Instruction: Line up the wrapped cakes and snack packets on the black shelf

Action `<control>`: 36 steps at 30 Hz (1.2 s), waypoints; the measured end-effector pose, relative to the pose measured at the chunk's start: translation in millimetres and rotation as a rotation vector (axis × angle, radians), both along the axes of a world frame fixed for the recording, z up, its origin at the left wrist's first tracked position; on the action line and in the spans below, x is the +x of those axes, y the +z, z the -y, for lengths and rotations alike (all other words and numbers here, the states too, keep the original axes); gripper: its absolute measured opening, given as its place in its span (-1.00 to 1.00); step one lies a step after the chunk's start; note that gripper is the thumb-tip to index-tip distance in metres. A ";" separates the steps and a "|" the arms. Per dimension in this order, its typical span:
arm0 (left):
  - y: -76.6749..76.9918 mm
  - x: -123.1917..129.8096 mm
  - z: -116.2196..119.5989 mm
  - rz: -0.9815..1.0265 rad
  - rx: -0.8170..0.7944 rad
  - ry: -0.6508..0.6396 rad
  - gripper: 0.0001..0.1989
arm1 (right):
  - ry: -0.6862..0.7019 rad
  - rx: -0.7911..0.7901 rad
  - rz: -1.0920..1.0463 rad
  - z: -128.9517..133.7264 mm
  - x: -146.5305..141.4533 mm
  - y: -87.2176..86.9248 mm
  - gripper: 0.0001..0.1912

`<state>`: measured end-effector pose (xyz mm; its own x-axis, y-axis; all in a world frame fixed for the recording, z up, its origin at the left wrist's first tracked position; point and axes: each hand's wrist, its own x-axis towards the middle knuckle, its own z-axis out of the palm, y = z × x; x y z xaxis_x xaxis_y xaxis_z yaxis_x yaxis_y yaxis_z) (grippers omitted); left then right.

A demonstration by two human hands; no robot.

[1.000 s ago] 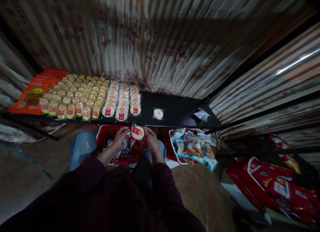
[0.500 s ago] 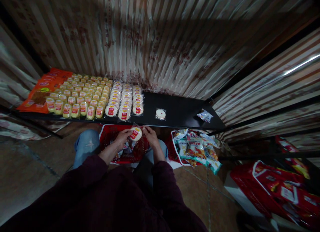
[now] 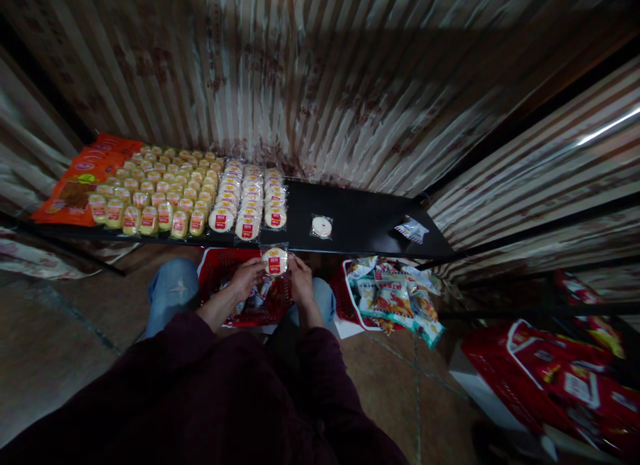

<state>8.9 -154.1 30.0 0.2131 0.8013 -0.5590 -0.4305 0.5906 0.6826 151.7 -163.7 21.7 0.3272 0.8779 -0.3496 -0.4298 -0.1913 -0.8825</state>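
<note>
Blk shelf (image 3: 355,215), snack rows (image 3: 165,188) at one end. Stripy curtain (image 3: 320,71) behind. Dim rm, brown floor (image 3: 385,375). L grip (image 3: 250,278) + R grip (image 3: 301,281) pinch round pack (image 3: 275,262) nr shelf's front edge, over red basket (image 3: 212,257).

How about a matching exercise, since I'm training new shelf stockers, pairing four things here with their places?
1. Orange packets
2. White-and-blue packet
3. Red-labelled round cracker
4. Teal-and-white snack bags

A. Between the left hand and right hand
B. Toward the right end of the black shelf
C. At the shelf's left end
D. Heaped in the red basket on the right

Pairs: 1-C, 2-B, 3-A, 4-D.
</note>
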 end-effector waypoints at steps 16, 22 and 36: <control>5.5 4.1 -0.9 -0.002 0.125 0.064 -0.68 | -0.005 -0.046 -0.164 8.4 -6.7 1.5 -0.78; -0.9 7.9 -2.7 -0.095 0.187 0.071 -0.69 | -0.053 -0.039 -0.088 8.9 -11.7 2.6 -0.77; -2.1 15.2 7.4 -0.555 0.462 0.036 -0.84 | -0.041 0.137 0.520 17.8 -16.7 12.8 -0.58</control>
